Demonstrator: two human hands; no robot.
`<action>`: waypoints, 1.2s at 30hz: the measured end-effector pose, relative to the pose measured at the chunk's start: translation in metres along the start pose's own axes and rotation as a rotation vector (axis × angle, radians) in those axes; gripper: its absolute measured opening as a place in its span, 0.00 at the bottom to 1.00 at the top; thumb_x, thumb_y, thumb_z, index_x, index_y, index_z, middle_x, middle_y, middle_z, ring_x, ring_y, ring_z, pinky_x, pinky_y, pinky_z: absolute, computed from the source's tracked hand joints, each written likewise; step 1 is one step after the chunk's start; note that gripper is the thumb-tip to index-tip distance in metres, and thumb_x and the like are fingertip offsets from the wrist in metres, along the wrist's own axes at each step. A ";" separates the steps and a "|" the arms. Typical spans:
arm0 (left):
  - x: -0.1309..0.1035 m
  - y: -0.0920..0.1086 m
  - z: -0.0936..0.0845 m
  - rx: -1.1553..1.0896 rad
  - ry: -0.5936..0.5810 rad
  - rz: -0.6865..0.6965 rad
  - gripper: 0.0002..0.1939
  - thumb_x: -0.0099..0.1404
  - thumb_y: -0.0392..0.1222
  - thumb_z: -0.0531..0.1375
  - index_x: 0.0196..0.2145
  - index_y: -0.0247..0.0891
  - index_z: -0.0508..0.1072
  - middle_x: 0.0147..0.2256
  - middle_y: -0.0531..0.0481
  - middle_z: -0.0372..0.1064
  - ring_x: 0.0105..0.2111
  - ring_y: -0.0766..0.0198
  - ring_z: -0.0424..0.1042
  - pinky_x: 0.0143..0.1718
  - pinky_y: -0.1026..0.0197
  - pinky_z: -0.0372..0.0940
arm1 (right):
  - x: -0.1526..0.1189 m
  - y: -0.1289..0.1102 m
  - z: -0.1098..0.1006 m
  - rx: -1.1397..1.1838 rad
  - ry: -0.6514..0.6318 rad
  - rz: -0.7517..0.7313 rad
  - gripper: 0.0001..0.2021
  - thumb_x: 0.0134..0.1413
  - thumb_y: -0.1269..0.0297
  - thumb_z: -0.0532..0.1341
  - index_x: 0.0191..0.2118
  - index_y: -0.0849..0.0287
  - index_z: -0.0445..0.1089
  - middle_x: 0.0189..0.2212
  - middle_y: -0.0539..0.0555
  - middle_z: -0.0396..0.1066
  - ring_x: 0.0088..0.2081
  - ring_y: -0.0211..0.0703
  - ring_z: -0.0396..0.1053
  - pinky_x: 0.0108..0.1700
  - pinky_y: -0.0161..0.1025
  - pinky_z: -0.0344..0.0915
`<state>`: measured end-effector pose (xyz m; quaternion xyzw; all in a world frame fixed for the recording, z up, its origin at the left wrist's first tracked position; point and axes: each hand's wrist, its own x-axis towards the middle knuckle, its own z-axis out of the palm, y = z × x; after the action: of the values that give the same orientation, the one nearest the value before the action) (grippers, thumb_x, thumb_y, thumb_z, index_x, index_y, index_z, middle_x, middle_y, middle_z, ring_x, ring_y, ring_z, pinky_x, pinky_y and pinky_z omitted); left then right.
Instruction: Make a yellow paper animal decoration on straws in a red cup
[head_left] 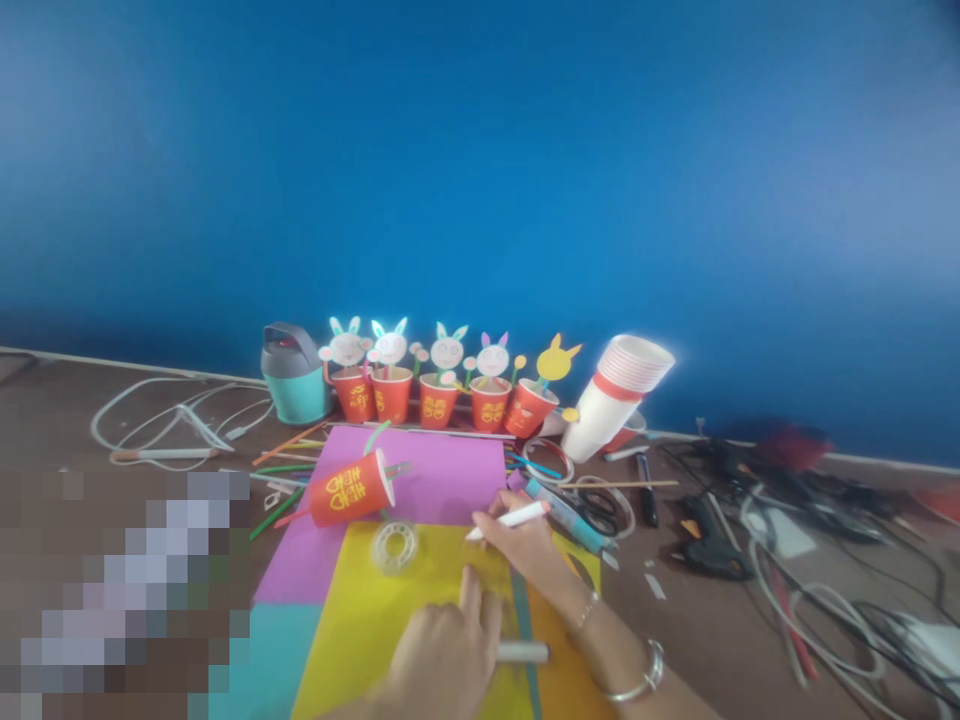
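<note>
Left hand (448, 640), lower centre, is laid on one yellow sheet (356, 640), index finger extended; whether one white tube (526, 652) beside it is gripped cannot be told. One white marker (516, 516) is grasped by the right hand (517, 546), right of centre, its tip just beyond the left fingertip. Five rabbit-topped red paper cups (437, 406) are lined up mid-frame; one tape roll (379, 548) is placed left of the marker.
</note>
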<state>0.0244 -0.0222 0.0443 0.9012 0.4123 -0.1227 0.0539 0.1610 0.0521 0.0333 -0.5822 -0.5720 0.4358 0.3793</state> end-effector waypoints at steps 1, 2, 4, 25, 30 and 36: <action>0.000 0.000 0.000 0.000 0.002 0.005 0.21 0.69 0.36 0.49 0.58 0.33 0.64 0.56 0.27 0.64 0.31 0.53 0.79 0.27 0.57 0.74 | 0.001 0.001 -0.001 0.064 0.015 0.013 0.12 0.46 0.59 0.62 0.19 0.52 0.59 0.14 0.47 0.68 0.20 0.40 0.65 0.23 0.36 0.57; 0.000 0.000 0.000 -0.003 0.007 0.008 0.21 0.68 0.36 0.50 0.58 0.33 0.64 0.56 0.27 0.64 0.30 0.53 0.79 0.27 0.56 0.74 | 0.003 0.002 -0.002 0.122 0.032 0.021 0.13 0.46 0.58 0.62 0.19 0.53 0.59 0.14 0.47 0.67 0.19 0.39 0.63 0.23 0.36 0.56; 0.000 -0.001 -0.001 -0.021 0.018 0.007 0.21 0.69 0.38 0.51 0.57 0.33 0.64 0.57 0.26 0.63 0.30 0.53 0.79 0.26 0.55 0.74 | 0.006 0.005 -0.005 0.206 0.059 0.019 0.15 0.46 0.55 0.62 0.19 0.53 0.57 0.13 0.46 0.65 0.18 0.38 0.60 0.23 0.35 0.55; -0.006 0.006 -0.009 -0.100 0.027 0.148 0.16 0.69 0.38 0.49 0.49 0.38 0.71 0.55 0.40 0.68 0.32 0.54 0.78 0.27 0.55 0.73 | 0.006 -0.018 -0.055 0.629 0.093 -0.009 0.13 0.50 0.52 0.63 0.28 0.56 0.67 0.19 0.45 0.65 0.18 0.34 0.55 0.23 0.35 0.54; -0.005 0.010 -0.008 -0.045 0.012 0.083 0.23 0.67 0.34 0.50 0.60 0.34 0.61 0.56 0.28 0.64 0.31 0.53 0.79 0.28 0.55 0.73 | -0.002 -0.014 -0.057 0.669 0.217 0.052 0.18 0.47 0.46 0.62 0.33 0.57 0.72 0.23 0.51 0.71 0.26 0.44 0.69 0.31 0.42 0.66; -0.005 0.004 -0.009 -0.065 0.039 0.127 0.22 0.66 0.36 0.53 0.58 0.34 0.64 0.61 0.33 0.59 0.37 0.53 0.78 0.33 0.54 0.73 | -0.019 -0.001 -0.049 0.635 0.264 -0.024 0.15 0.48 0.48 0.64 0.28 0.56 0.72 0.23 0.50 0.68 0.30 0.45 0.69 0.40 0.44 0.69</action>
<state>0.0255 -0.0265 0.0540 0.9254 0.3592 -0.0879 0.0828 0.2075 0.0359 0.0516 -0.4796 -0.3606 0.5085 0.6176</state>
